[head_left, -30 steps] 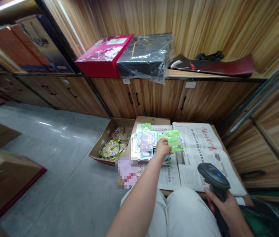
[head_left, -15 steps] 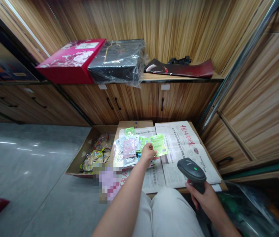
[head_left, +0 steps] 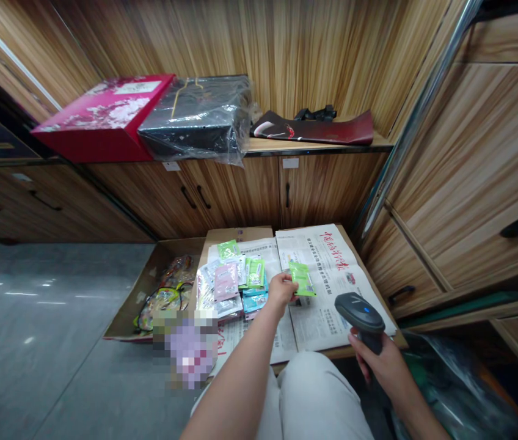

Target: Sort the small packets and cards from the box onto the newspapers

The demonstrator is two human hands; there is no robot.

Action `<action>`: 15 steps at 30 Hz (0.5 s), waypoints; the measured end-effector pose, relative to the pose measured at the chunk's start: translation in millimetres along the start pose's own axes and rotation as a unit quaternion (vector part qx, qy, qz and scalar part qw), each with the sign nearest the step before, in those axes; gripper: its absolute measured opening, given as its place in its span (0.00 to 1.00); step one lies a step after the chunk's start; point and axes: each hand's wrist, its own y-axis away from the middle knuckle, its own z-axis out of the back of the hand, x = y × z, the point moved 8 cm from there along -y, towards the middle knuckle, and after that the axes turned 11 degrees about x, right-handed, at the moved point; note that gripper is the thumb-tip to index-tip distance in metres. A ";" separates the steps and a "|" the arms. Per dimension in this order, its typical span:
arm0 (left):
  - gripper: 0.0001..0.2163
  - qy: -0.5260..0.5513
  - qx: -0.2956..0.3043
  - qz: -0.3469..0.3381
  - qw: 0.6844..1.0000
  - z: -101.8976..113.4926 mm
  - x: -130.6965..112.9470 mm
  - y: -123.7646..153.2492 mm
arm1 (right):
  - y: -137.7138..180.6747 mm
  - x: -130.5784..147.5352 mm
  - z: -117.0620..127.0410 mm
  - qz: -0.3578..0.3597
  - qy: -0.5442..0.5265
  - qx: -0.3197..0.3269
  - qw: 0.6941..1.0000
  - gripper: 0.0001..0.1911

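Note:
My left hand [head_left: 283, 289] pinches the edge of a green sachet [head_left: 302, 278] above the newspaper [head_left: 321, 318]. My right hand [head_left: 378, 360] is wrapped round the grip of a dark barcode scanner [head_left: 358, 310], whose small light shows blue. The scanner's head points toward the sachet, with a gap between them. To the left of my left hand lies a loose pile of packets: a pink sachet [head_left: 226, 281], green ones [head_left: 255, 272], silvery ones and blue ones [head_left: 255, 300]. Another green sachet [head_left: 228, 249] rests at the pile's far edge.
An open cardboard box [head_left: 124, 318] with plastic-wrapped items stands on the floor at left, a blurred-out patch before it. Behind are cabinet doors [head_left: 240, 189] and a shelf with a pink box [head_left: 103, 119] and a plastic-wrapped black box [head_left: 195, 116]. A plastic bag [head_left: 465, 385] sits at right.
The green sachet in my left hand has turned and moved slightly toward the scanner. The scanner's light went from green to blue. My view has shifted a little to the right.

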 end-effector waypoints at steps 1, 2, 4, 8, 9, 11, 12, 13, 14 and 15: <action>0.07 0.006 0.004 -0.006 1.000 -6.4 0.8 -2.8 | -0.1 0.1 5.8 -0.001 0.000 -0.009 1.000 0.24; 0.06 0.014 0.008 -0.013 1.000 -12.7 1.4 -5.5 | 0.2 0.5 11.2 -0.002 0.002 -0.017 1.000 0.24; 0.06 0.027 0.034 -0.023 0.999 -26.7 3.4 -10.4 | 1.2 1.3 20.6 -0.004 0.006 -0.026 1.000 0.24; 0.11 -0.061 0.075 -0.020 0.995 -43.7 8.8 -15.3 | 3.9 -1.3 31.9 -0.025 0.016 -0.016 0.999 0.25; 0.11 -0.098 0.062 -0.024 0.993 -40.9 7.8 -15.7 | 4.5 -3.9 32.2 -0.038 0.017 -0.006 0.999 0.25; 0.11 -0.155 0.019 -0.042 0.987 -26.6 0.4 -14.8 | 7.0 -5.0 36.7 -0.036 0.023 -0.026 0.999 0.25; 0.11 -0.175 -0.004 -0.054 0.983 -16.3 -5.8 -13.1 | 7.9 -6.1 35.2 -0.038 0.025 -0.020 0.999 0.26; 0.10 -0.201 -0.029 -0.070 0.977 -4.1 -14.2 -10.1 | 9.0 -6.5 33.5 -0.036 0.027 -0.018 0.999 0.26; 0.10 -0.234 -0.059 -0.089 0.966 9.7 -24.2 -5.3 | 10.1 -6.6 30.5 -0.034 0.029 -0.013 0.999 0.26; 0.10 -0.285 -0.094 -0.113 0.947 24.1 -36.5 1.6 | 11.3 -6.5 26.8 -0.030 0.032 -0.007 0.999 0.26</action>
